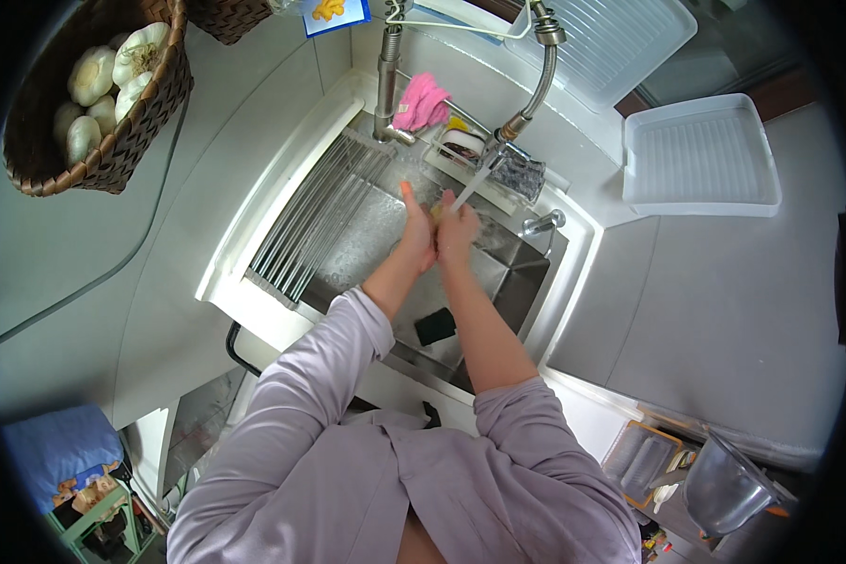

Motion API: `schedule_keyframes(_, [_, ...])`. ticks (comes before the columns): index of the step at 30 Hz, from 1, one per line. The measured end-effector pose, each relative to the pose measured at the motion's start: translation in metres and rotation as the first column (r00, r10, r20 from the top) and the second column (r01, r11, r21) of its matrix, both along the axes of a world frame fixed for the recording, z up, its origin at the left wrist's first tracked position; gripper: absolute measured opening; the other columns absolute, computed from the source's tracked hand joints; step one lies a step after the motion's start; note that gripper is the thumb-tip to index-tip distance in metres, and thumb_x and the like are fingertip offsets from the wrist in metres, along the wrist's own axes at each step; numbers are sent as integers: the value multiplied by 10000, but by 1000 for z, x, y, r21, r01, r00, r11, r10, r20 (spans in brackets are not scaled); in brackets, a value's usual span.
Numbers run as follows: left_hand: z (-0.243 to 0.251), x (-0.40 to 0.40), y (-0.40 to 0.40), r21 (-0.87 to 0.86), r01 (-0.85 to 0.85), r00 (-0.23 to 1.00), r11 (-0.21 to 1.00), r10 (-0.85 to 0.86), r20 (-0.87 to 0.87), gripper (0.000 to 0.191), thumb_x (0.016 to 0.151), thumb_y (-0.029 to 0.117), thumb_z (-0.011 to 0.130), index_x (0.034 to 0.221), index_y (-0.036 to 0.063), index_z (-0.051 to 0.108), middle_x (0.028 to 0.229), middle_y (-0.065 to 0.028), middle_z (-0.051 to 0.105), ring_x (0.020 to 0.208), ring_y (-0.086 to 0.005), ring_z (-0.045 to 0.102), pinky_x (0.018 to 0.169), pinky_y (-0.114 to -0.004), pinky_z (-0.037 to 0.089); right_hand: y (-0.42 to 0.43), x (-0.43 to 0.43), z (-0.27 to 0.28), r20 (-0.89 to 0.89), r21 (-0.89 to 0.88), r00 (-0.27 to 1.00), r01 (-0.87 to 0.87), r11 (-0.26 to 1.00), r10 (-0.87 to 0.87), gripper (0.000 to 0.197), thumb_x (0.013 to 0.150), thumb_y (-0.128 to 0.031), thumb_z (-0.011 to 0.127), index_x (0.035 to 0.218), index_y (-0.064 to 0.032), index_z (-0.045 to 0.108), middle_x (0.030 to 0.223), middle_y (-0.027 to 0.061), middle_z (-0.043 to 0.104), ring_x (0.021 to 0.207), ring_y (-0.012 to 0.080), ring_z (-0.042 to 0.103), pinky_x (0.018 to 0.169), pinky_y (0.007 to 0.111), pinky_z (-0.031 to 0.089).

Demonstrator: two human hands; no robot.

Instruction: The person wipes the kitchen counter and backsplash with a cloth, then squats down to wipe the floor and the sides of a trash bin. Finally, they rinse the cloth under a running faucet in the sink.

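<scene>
My left hand (418,233) and my right hand (457,231) are close together over the stainless steel sink (356,233). Water (471,189) runs from the faucet (495,148) onto my right hand. A bit of something yellowish (436,210) shows between the hands; its kind is unclear, and the palms are mostly hidden. Which hand grips it, if either, does not show. On the sink floor below my wrists lies a dark green scouring pad (436,327). A roll-up drying rack (324,211) spans the sink's left side.
A pink cloth (421,102) hangs behind the sink, beside a sponge caddy (440,156) and a grey scrubber (522,178). A soap dispenser (544,223) stands at the right rim. Garlic bulbs (92,75) fill a woven basket (141,134). A white plastic tray (701,155) rests at right.
</scene>
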State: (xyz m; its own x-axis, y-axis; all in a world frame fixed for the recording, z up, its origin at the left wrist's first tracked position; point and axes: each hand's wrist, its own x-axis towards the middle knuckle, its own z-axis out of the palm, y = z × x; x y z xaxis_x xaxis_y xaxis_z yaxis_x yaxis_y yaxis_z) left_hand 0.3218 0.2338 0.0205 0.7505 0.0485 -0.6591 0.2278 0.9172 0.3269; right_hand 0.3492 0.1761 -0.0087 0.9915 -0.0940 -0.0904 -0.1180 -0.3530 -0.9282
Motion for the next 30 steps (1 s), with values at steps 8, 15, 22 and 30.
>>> schedule_keyframes(8, [1, -8, 20, 107, 143, 986, 984, -133, -97, 1093, 718, 816, 318, 1396, -22, 136, 1401, -193, 253, 1235, -306, 362, 993, -496, 288, -15, 11, -20, -337, 681, 940, 206, 702, 51, 310, 865, -287, 573, 953, 10, 568, 857, 75, 592, 750, 178, 581, 648, 308, 479])
schedule_keyframes(15, [17, -21, 28, 229, 114, 994, 967, -111, -25, 1109, 713, 821, 320, 1403, -19, 100, 1410, -206, 235, 1254, -332, 322, 992, -507, 285, 10, -21, -1, -278, 594, 952, 68, 801, 125, 231, 818, -129, 619, 989, 7, 544, 848, 72, 585, 798, 150, 568, 654, 282, 477])
schedule_keyframes(22, [12, -39, 42, 241, 244, 969, 939, -248, -14, 1113, 698, 842, 273, 1421, 15, 92, 1412, -214, 245, 1285, -341, 269, 1019, -513, 204, 9, -24, -19, -109, 386, 985, -82, 919, 133, 321, 767, -15, 580, 1082, 7, 525, 894, 89, 596, 761, 166, 586, 632, 279, 479])
schedule_keyframes(30, [6, -49, 37, 138, 283, 958, 949, -288, 13, 1097, 695, 843, 265, 1432, 51, 80, 1463, -232, 112, 1336, -368, 161, 1057, -517, 75, 5, -10, -37, -164, 496, 986, 88, 864, -6, 255, 798, -74, 635, 1013, 31, 549, 816, 77, 588, 679, 159, 567, 610, 295, 478])
